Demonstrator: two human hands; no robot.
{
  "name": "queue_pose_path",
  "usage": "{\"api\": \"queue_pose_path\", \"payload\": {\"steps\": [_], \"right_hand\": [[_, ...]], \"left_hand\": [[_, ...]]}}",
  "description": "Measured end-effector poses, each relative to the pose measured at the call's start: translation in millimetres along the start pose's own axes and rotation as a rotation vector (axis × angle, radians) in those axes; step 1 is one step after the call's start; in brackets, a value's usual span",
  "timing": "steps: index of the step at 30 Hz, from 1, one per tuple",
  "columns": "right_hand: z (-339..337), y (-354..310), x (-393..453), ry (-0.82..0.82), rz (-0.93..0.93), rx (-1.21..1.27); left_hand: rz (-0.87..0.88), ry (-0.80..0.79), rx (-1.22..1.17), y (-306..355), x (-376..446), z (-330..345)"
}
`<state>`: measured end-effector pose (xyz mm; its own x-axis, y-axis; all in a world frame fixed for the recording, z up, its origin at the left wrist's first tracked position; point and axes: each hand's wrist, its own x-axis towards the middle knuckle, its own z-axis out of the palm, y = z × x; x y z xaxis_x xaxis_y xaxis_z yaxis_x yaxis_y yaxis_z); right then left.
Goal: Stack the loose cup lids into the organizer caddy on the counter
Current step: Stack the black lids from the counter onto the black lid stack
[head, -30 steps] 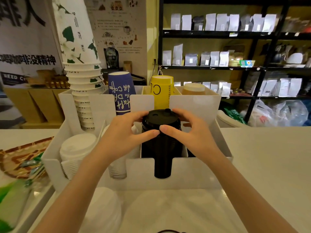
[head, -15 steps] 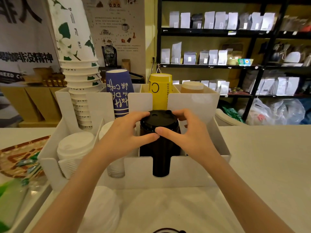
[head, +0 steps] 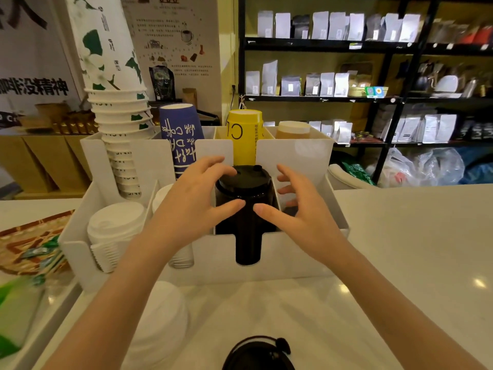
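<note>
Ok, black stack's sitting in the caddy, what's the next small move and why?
Probably reach back with one hand for the loose black lid at the near counter edge. The black lid stack stands seated in its compartment, and both the left hand and right hand look open around it.

hands (head: 194, 206): 2 | caddy (head: 301, 252): 1 | lid stacks in caddy (head: 244, 209): 3 | loose black lid (head: 258, 353): 1

Black shelving (head: 373, 97) stocked with pale pouches (head: 328, 82) (mostly white) lines a yellowish wall; posters (head: 176, 36) hang left.
</note>
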<state>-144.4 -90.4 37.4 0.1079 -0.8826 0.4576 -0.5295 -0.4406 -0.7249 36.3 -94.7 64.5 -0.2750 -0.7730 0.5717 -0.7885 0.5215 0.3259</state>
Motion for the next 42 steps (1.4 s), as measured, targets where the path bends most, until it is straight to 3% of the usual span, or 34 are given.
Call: {"api": "queue_pose_path", "payload": {"steps": [3, 6, 9, 13, 16, 23, 42], "right_hand": [[-5.7, 6.9, -31.5, 0.028, -0.044, 0.006], [-8.1, 13.7, -66.6, -0.131, -0.031, -0.027], [-6.9, 17.3, -97.8, -0.332, 0.01, -0.077], [-6.3, 14.0, -126.5, -0.6, 0.137, -0.114], [-4.4, 7.5, -140.9, -0.684, 0.166, -0.165], [0.9, 4.4, -154.6, -0.599, 0.079, -0.165], [0.4, 10.5, -147.1, -0.522, 0.16, -0.023]], "left_hand": [[0.065, 0.074, -0.043, 5.4, -6.7, -3.9], [0.11, 0.048, -0.101, 12.3, -20.4, -3.0], [0.087, -0.121, -0.201, 13.4, -42.7, 5.4], [0.073, -0.41, -0.141, 5.8, -82.5, 20.9], [0.015, -0.541, -0.186, 6.5, -108.0, 23.6], [-0.006, -0.685, -0.277, 22.8, -145.4, 26.0], [-0.044, -0.457, -0.343, 20.3, -144.3, 19.0]]}}
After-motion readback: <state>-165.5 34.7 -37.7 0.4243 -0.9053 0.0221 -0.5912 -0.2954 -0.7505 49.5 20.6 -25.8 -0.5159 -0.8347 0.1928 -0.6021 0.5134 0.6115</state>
